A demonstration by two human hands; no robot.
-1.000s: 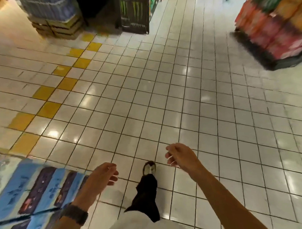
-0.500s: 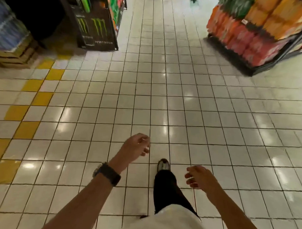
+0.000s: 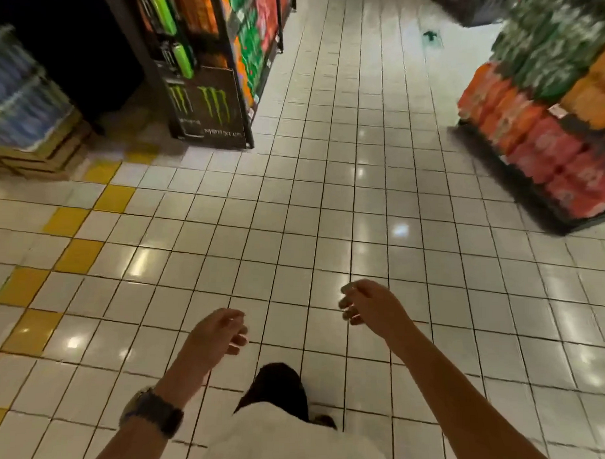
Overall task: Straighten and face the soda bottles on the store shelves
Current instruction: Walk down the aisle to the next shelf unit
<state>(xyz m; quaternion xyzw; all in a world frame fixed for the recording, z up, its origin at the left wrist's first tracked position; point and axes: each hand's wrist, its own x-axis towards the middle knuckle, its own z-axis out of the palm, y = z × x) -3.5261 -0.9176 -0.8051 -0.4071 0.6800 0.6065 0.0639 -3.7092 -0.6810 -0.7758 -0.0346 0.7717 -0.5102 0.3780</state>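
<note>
Both forearms reach forward over the tiled floor (image 3: 295, 194). The left hand (image 3: 218, 333) and right hand (image 3: 370, 307) hang loosely curled, grasping nothing. Shelved soda packs (image 3: 537, 134), probably bottles, blur at right.

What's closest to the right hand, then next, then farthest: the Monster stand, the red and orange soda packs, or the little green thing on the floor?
1. The red and orange soda packs, low on the right, nearest the right hand.
2. The Monster stand, ahead on the left.
3. The green thing on the floor, far up the aisle.
</note>
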